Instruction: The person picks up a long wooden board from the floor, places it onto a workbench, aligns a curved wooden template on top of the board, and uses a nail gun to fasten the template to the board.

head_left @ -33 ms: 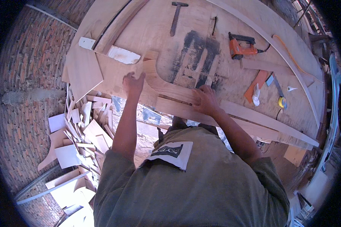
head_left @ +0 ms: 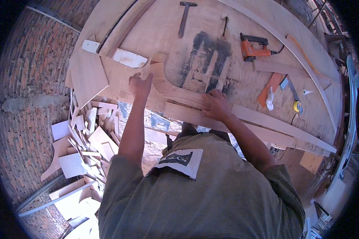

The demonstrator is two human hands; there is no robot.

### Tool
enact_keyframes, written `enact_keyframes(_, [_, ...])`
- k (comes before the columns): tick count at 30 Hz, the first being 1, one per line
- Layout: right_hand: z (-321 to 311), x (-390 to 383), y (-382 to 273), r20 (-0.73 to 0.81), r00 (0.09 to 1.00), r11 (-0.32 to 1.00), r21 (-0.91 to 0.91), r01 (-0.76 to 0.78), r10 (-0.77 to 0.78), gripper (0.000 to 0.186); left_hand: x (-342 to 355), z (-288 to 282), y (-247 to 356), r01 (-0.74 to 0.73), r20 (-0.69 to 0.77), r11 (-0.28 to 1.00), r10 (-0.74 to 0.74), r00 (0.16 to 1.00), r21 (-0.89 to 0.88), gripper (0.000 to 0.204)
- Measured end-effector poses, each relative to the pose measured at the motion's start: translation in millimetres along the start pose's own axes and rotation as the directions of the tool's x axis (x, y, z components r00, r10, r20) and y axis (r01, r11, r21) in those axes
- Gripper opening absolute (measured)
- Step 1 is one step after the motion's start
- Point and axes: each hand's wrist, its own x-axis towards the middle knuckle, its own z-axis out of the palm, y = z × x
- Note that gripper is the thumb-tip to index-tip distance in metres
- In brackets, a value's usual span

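Note:
On the near side of the workbench lies a curved wooden board (head_left: 175, 92), its left end bending away from me. My right hand (head_left: 216, 104) is closed over its near edge, fingers on top. Just left of the bent end, my left hand (head_left: 140, 87) hovers or rests over the bench, thumb and forefinger apart, holding nothing. Whether it touches the bench I cannot tell. A long straight wooden strip (head_left: 183, 112) runs along the bench's near edge, below the curved board and under my right wrist.
Farther back are a hammer (head_left: 184, 20), an orange nail gun (head_left: 254, 47) and a white-coated piece (head_left: 130, 58). At right lie an orange strip (head_left: 267, 91), a yellow tape measure (head_left: 297, 106) and a small white nozzle bottle (head_left: 307, 92). Wood offcuts (head_left: 93, 131) pile up beside a brick wall (head_left: 32, 71).
The forefinger of my left hand has lifted slightly away from the thumb. My right hand and the curved board stay where they were.

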Motion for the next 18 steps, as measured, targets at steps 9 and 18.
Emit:
enact_keyframes(9, [-26,-38,-1,-0.117,0.979,0.97,-0.16,-0.182,0.165,0.071,25,32,72,-0.144,0.034,0.961,0.14,0.99,0.236,0.084])
enact_keyframes(18, [-23,-32,15,-0.083,0.98,0.958,-0.21,-0.193,0.179,0.061,66,48,87,-0.245,0.278,0.874,0.133,0.951,0.42,0.068])
